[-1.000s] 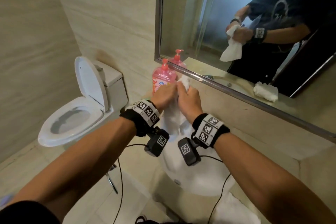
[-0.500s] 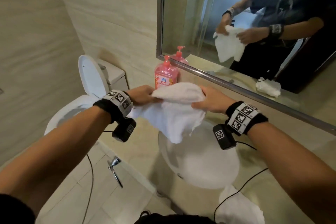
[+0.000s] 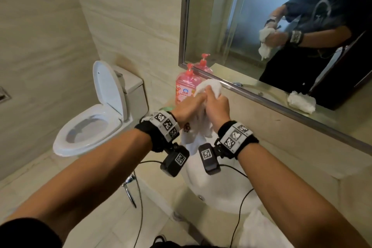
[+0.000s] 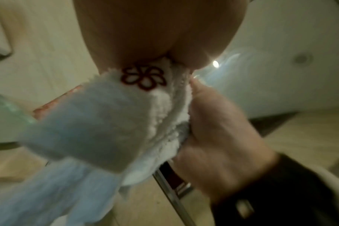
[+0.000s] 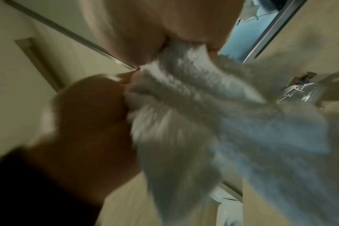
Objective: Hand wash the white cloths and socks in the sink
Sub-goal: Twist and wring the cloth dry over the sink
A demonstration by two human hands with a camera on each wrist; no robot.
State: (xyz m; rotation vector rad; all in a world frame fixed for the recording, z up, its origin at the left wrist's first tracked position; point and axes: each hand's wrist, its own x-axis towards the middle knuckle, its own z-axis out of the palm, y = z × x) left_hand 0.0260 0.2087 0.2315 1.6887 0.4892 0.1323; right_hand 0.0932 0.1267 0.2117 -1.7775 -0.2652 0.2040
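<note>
cloth (image 3: 198, 129) above sink (image 3: 219, 189), toilet (image 3: 96, 115) left

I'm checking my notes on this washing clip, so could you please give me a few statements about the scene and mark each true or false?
1. Both the left hand and the right hand grip the white cloth. True.
2. The cloth lies flat in the sink. False: it is held bunched above it.
3. The toilet lid is down. False: it stands up.
4. A pink soap bottle stands behind the hands. True.
</note>
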